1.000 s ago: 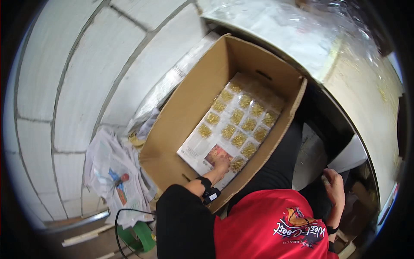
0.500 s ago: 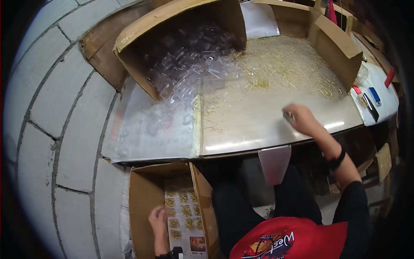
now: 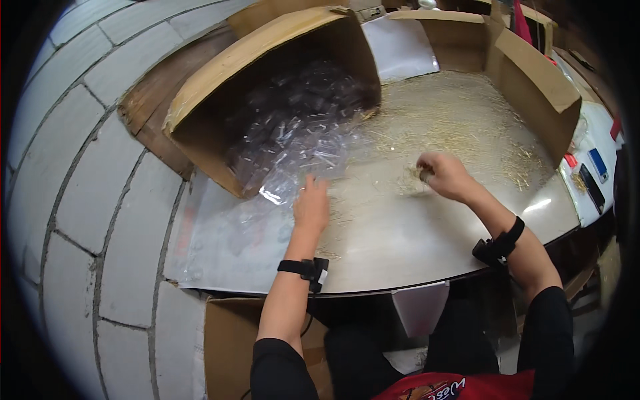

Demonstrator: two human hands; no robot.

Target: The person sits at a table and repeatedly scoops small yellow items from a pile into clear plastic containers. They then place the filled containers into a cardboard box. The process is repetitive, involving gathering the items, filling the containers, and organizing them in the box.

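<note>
My left hand [image 3: 311, 205] reaches forward with its fingers stretched out, at the near edge of a heap of small clear plastic cases [image 3: 293, 143]. Nothing shows in its grip. The heap spills out of a cardboard box [image 3: 250, 53] lying on its side. To the right, my right hand [image 3: 445, 177] is closed with a small dark thing at its fingertips, too hidden to name. Beside those fingers, thin gold-coloured pieces [image 3: 410, 180] are on or just above the tabletop [image 3: 400, 247]; blur hides which. Many more gold-coloured pieces [image 3: 447, 120] are strewn behind.
Cardboard walls [image 3: 540, 87] border the table's far right. Past them lie a blue object [image 3: 598, 162] and a black one [image 3: 591, 187] on a white surface. A second cardboard box [image 3: 230, 347] stands below the table's front edge, at the left. A grey block wall [image 3: 127, 247] rises on the left.
My left hand has risen from the lower box, where several gold bundles showed, to the plastic cases. My right hand has shifted slightly left to the gold pieces. The view has shifted too.
</note>
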